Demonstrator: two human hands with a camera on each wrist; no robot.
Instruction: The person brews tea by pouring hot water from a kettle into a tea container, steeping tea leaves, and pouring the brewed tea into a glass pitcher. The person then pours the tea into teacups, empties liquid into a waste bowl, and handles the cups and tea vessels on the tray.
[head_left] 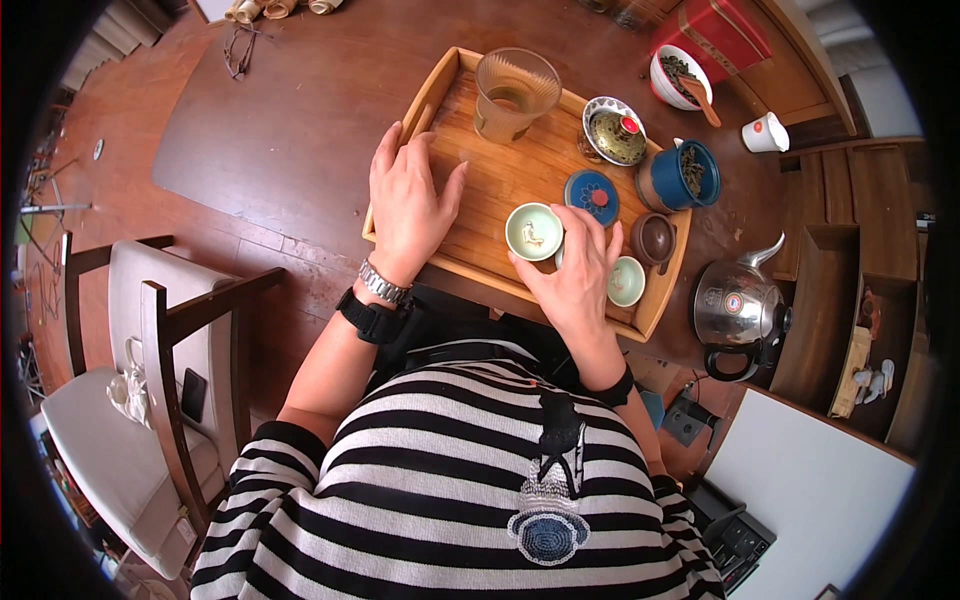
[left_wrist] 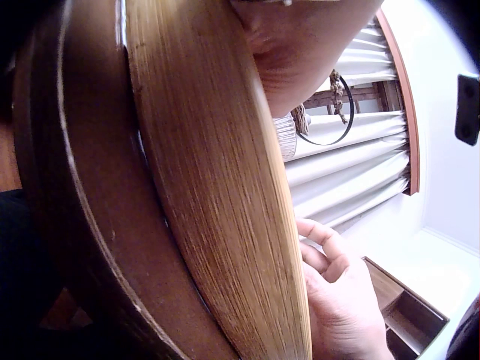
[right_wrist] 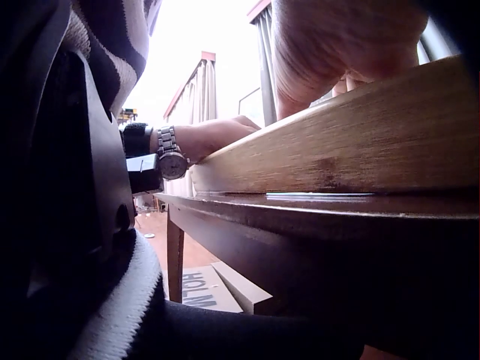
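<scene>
tray (head_left: 460, 185): grained wood | kettle (head_left: 738, 305): glossy metal | tumbler (head_left: 516, 95): ribbed, translucent | cup (head_left: 534, 232): glossy

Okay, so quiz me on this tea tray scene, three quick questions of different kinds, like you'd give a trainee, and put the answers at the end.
1. Multiple choice: which thing does the right hand hold?
A) the drinking glass
B) a small pale green cup
C) the red box

2. Either/or: does the metal kettle stand on the wooden tray or beside it?

3. Fill in the blank: the metal watch is on the person's ____ wrist.

Key: 1. B; 2. beside it; 3. left.
</scene>
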